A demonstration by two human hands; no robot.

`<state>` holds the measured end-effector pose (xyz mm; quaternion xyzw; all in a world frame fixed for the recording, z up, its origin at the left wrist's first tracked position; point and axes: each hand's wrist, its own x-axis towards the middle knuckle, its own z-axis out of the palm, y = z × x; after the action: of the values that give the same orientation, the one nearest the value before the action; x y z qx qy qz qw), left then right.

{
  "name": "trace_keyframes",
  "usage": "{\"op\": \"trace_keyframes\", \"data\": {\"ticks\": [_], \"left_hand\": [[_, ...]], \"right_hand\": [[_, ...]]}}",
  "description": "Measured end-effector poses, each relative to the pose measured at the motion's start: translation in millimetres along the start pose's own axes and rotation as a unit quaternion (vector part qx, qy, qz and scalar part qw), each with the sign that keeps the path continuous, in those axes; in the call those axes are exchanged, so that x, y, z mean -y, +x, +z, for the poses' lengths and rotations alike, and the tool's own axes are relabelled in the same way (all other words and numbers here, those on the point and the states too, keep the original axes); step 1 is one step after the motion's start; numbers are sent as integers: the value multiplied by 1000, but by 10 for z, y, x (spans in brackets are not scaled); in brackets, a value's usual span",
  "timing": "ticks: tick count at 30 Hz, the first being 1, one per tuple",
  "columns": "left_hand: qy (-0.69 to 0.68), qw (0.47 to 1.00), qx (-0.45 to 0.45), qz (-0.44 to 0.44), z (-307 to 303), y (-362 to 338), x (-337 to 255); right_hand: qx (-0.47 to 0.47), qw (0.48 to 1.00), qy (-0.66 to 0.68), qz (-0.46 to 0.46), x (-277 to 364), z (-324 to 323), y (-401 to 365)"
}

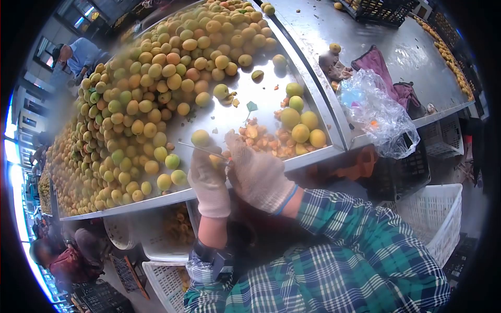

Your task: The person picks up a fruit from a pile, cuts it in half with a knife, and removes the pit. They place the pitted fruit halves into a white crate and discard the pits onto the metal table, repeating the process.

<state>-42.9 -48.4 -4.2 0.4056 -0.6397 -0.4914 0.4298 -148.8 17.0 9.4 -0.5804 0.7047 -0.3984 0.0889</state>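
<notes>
Both hands wear pale knit gloves and meet at the front edge of a metal table (182, 197). My left hand (207, 180) is closed around a yellow-orange fruit (215, 160), which shows between the hands. Fingers curled, my right hand (258, 169) grips a thin metal tool (201, 148) whose shaft reaches left across my left hand. A greenish-yellow fruit (200, 137) is just beyond my left fingertips. Orange fruit pieces (261, 138) lie beyond my right hand, beside several larger yellow fruits (300, 133).
A large heap of fruit (151, 99) covers the table's left and far parts. To the right are a plastic bag (378, 109), a purple cloth (378, 68) and a black crate (383, 10). White crates (436, 219) stand below. People (83, 55) are at the left.
</notes>
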Motion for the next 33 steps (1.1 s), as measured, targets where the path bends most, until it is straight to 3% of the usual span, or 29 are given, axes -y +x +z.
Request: {"op": "trace_keyframes", "data": {"ticks": [2, 5, 9, 11, 12, 13, 14, 15, 16, 17, 19, 20, 21, 24, 27, 33], "left_hand": [[72, 995, -44, 51, -2, -22, 32], [58, 991, -84, 86, 77, -43, -61], [64, 991, -95, 74, 18, -21, 70], [105, 985, -84, 106, -41, 2, 161], [137, 982, -46, 118, -96, 21, 115], [137, 982, -48, 117, -90, 30, 135], [34, 995, -50, 75, -91, 52, 156], [-69, 996, -51, 32, -102, 75, 105], [-240, 963, 6, -126, -194, 70, -27], [-239, 963, 3, -124, -195, 87, 21], [-246, 960, -70, -111, -174, 132, 175], [-359, 909, -28, -210, -233, 100, 32], [-361, 909, -29, -208, -234, 99, 3], [-389, 900, -25, -197, -255, 104, 27], [-359, 902, -93, -222, -156, 124, -56], [-353, 918, -65, -170, -166, 140, 87]], "right_hand": [[-9, 1000, 22, -3, -39, 102, -37], [23, 1000, 1, 2, -31, 205, -48], [7, 1000, 24, 19, 13, 260, -63], [71, 980, 129, 132, 65, 284, -54], [71, 980, 130, 132, 71, 229, -35], [182, 924, 266, 204, 36, 114, -15], [286, 832, 391, 269, 58, -48, 38], [378, 707, 502, 323, 110, -157, 72], [369, 674, 543, 340, 192, -201, 53], [372, 674, 542, 337, 201, -210, 62], [279, 774, 464, 329, 212, -215, 79], [65, 937, 335, 70, -110, 275, -69], [66, 938, 334, 68, -62, 197, -68], [91, 991, 73, 70, 128, -84, -80], [124, 989, 18, 73, 158, -112, -90], [110, 993, 14, 36, 43, -25, -121]]}}
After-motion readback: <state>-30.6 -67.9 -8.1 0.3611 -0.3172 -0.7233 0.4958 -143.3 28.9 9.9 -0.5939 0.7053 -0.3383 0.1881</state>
